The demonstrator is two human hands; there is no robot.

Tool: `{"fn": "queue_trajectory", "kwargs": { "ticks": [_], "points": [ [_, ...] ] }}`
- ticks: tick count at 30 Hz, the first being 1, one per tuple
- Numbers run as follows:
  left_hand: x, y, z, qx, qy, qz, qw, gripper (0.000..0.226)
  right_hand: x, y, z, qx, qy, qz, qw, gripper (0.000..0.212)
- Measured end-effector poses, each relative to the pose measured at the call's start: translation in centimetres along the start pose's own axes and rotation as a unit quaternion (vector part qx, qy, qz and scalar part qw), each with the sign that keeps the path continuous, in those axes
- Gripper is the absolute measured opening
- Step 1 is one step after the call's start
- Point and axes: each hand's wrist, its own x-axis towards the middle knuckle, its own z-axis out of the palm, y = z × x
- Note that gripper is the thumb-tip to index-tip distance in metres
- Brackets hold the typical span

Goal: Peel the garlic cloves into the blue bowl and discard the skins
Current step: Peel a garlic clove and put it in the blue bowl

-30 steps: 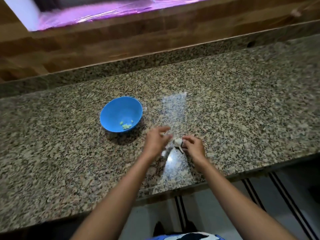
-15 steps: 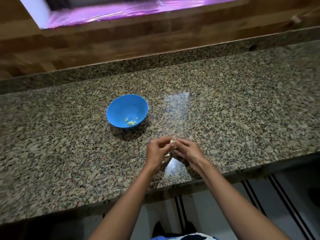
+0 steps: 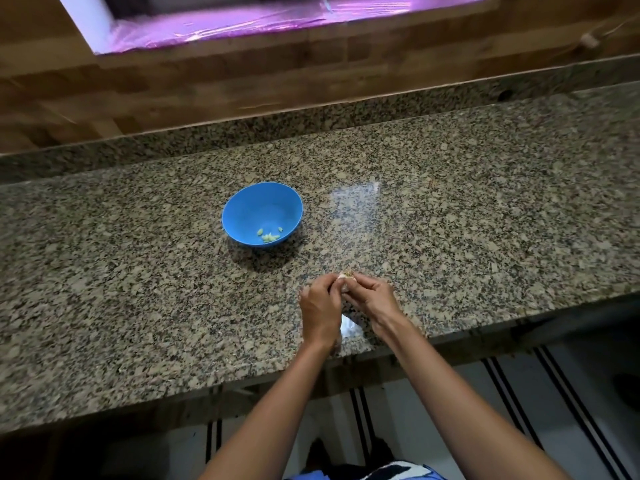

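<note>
Near the front edge of the granite counter (image 3: 485, 220), I see both hands meeting just above the stone. Left hand (image 3: 320, 303) and right hand (image 3: 372, 299) each pinch the garlic (image 3: 347, 277) from their own side, fingers curled tight on it. Garlic: small, off-white, papery, with a brownish tuft on top; the rest is hidden by fingers. Blue bowl (image 3: 242, 209) sits behind and left of the hands, well apart. A few pale yellow-green peeled cloves (image 3: 270, 237) lie in its bottom. White patch between the wrists: glare or skin, I cannot tell.
</note>
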Motion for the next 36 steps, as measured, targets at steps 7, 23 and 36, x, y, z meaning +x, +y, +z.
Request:
{"fn": "queue_trajectory", "kwargs": {
  "ticks": [7,23,36],
  "points": [
    [1.5,-0.2,-2.0,-0.071,-0.125,-0.013,0.99,0.019,-0.3,-0.5,-0.3,0.037,0.003,0.023,0.999,0.011],
    [2.0,-1.2,-1.1,0.035,-0.128,0.01,0.991,0.011,0.4,0.1,-0.3,-0.041,0.012,0.044,0.998,0.037],
    [3.2,-3.6,-4.2,0.079,-0.144,-0.058,0.985,0.009,2.2,-0.9,-1.4,-0.474,0.124,-0.127,0.862,0.019]
  ]
}}
